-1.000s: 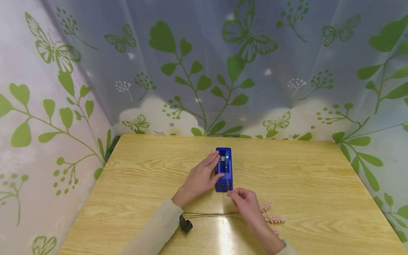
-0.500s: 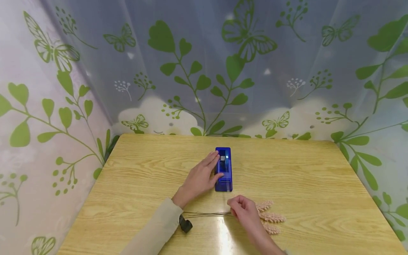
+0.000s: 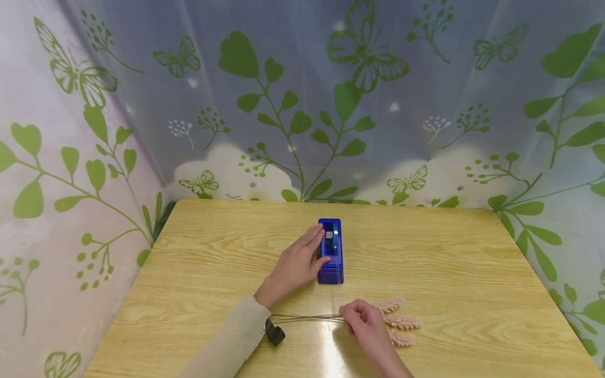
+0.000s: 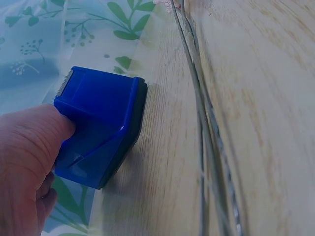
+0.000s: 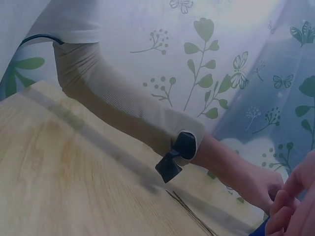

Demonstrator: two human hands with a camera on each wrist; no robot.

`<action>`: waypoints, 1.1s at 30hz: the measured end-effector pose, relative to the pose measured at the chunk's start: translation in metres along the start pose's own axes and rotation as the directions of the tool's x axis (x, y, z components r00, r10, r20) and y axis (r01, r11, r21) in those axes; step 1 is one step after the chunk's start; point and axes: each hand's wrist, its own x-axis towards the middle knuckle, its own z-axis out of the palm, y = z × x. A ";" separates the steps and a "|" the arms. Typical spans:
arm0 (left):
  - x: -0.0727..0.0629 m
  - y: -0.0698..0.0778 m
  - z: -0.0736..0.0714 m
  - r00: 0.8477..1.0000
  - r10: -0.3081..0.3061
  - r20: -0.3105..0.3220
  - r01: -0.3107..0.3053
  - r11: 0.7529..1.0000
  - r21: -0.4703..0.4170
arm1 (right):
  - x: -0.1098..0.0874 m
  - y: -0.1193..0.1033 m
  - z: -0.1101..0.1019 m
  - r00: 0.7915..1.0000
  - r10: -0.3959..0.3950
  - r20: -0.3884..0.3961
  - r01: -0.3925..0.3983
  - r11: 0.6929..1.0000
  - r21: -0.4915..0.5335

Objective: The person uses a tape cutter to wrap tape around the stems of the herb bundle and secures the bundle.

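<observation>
A blue tape dispenser (image 3: 334, 273) stands lengthwise on the table, a tape roll (image 3: 335, 236) inside it. My left hand (image 3: 294, 266) holds it from the left, fingers along its side and thumb on top. In the left wrist view the thumb presses the dispenser (image 4: 106, 105) near its toothed cutter (image 4: 64, 83). Closer to me, my right hand (image 3: 366, 321) pinches with thumb and index finger what looks like the end of clear tape, barely visible. Below that hand lie thin stems (image 3: 307, 317) with pink, wheat-like flower heads (image 3: 404, 321), partly covered by the hand.
The wooden table (image 3: 449, 252) reaches back to a curtain (image 3: 293, 94) printed with leaves and butterflies. A black wrist camera mount (image 3: 275, 333) on the left sleeve sits over the stem ends.
My right hand has drawn away from the dispenser, toward me, and now sits over the stems near the flower heads. My left hand keeps its hold on the dispenser.
</observation>
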 end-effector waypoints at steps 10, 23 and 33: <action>-0.002 0.003 0.000 1.000 -0.008 -0.027 0.007 1.000 -0.016 | -0.009 0.014 0.003 0.999 -0.029 -0.018 0.029 1.000 -0.001; -0.071 0.032 -0.010 0.994 -0.007 0.105 0.031 0.972 -0.232 | -0.013 0.030 0.002 0.995 -0.092 -0.031 0.092 0.996 0.016; -0.095 0.040 -0.001 0.992 0.034 0.120 -0.006 0.974 -0.227 | -0.013 0.033 0.005 0.995 -0.097 -0.037 0.098 0.994 0.038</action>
